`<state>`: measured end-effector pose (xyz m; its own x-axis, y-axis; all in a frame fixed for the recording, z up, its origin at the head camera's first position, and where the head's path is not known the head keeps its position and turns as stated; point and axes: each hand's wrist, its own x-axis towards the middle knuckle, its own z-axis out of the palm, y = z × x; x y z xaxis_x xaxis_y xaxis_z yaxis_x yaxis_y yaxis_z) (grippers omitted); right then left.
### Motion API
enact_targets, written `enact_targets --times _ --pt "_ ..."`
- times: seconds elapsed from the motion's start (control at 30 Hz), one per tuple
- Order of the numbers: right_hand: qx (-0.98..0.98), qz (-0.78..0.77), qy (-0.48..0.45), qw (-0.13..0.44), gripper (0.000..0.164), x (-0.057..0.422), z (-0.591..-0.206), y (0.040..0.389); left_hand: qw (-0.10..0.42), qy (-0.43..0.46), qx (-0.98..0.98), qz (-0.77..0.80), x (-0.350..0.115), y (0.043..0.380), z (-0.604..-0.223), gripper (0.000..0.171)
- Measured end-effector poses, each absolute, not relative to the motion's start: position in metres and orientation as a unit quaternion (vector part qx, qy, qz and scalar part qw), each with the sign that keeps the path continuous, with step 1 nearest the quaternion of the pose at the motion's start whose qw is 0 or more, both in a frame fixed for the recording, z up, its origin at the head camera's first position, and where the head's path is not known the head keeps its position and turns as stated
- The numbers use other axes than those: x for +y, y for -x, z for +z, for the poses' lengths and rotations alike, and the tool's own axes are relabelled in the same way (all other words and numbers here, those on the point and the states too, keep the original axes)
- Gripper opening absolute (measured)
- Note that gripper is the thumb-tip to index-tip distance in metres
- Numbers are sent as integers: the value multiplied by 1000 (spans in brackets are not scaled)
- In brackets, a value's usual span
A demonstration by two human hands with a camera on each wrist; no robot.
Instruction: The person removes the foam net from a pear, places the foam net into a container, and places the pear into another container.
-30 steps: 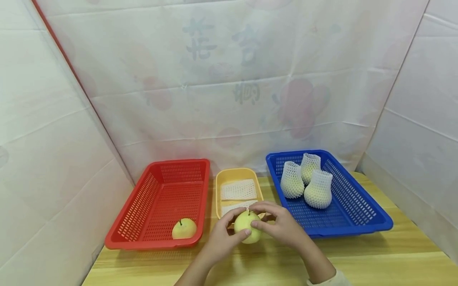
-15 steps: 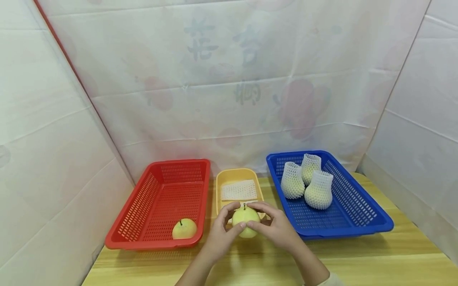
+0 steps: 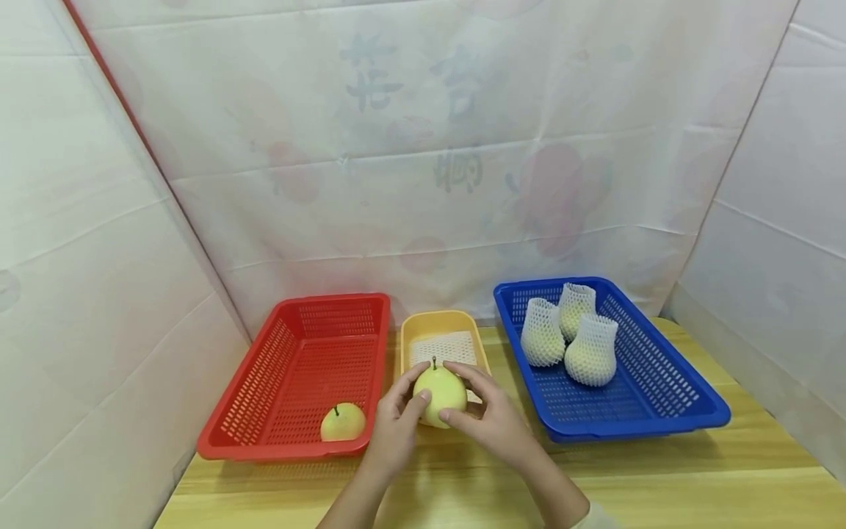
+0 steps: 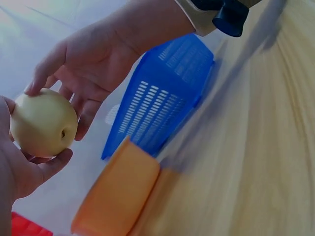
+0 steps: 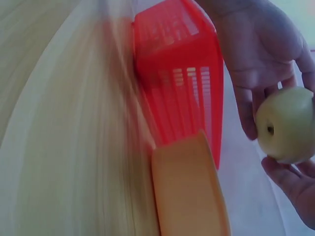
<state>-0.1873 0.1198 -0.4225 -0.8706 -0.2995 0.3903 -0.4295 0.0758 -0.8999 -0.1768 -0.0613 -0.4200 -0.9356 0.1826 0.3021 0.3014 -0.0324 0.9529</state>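
Observation:
Between both hands a pale yellow-green pear [image 3: 439,397] is held up off the table, its stem pointing upward. My left hand [image 3: 393,427] grips its left side, thumb on the near face and fingers behind. From the other side my right hand [image 3: 496,419] grips it the same way. In the left wrist view the pear [image 4: 44,123] shows its underside, with fingers of both hands round it. The right wrist view also shows the pear [image 5: 288,125] between the hands. Just behind it stands a small yellow tray [image 3: 439,321] with white foam net sleeves [image 3: 444,348], partly hidden.
On the left, a red basket [image 3: 337,360] contains one bare pear [image 3: 343,422]. A blue basket [image 3: 641,411] on the right contains three pears in white foam nets [image 3: 590,353]. All stand on a wooden table [image 3: 661,485] before white cloth walls.
Both hands have moved left and slightly away with the pear, from near the tray's right front to in front of its middle. The pear has turned a little, and the baskets stay put.

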Motion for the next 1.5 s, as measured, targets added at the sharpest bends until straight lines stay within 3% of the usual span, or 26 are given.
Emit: enact_targets --times 0.27,0.4,0.7,1.13,1.3,1.5 --pt "-747 593 -250 167 56 85 -420 185 41 141 -719 -679 -77 174 -407 62" --pt "-743 581 -267 196 57 65 -422 181 65 102 -733 -670 -87 171 -401 63" --pt "-747 570 -298 165 66 37 -422 178 120 76 -754 -641 -118 166 -398 54" --pt "-714 600 -319 168 62 -10 -421 186 113 37 -813 -570 -163 159 -393 68" --pt "-751 537 -346 169 66 -28 -420 190 133 -3 -835 -534 -183 159 -388 71" --pt "-821 433 -351 121 78 -37 -418 197 162 -11 -864 -476 -214 167 -390 74"
